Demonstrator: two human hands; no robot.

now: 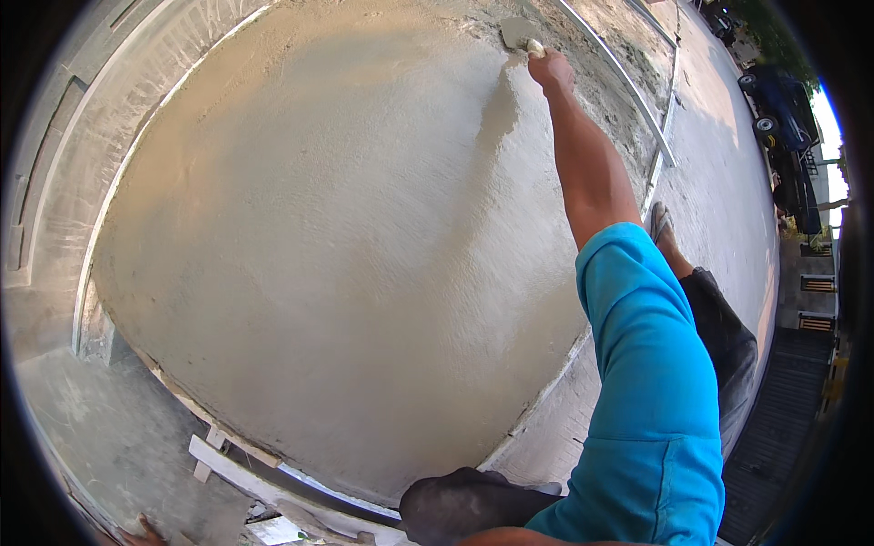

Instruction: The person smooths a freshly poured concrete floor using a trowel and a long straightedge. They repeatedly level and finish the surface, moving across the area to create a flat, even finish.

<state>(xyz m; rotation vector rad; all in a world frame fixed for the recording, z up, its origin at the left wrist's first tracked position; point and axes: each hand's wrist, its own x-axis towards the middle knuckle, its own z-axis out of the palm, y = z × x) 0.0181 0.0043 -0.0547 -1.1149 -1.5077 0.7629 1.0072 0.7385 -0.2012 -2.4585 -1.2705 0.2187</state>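
Observation:
My right hand (549, 67) grips the light-coloured handle of a metal trowel (517, 33) at the top edge of a slab of wet grey cement (328, 237). A darker smoothed streak runs down from the trowel. My bare right forearm and turquoise sleeve stretch up the right side of the view. At the lower left edge, my left hand (142, 533) shows only partly, fingers apart, near the grey ground. My dark-clad knee (455, 505) is at the slab's lower edge, and a sandalled foot (663, 227) rests on pavement beside my right arm.
Pale edging strips (619, 77) border the slab, with rough sandy soil along the top right. Loose boards (255, 473) lie at the lower left, beside a stepped concrete kerb (64, 200). Dark parked vehicles (783, 109) and a dark gate (774, 400) stand beyond the pavement (715, 182) at right.

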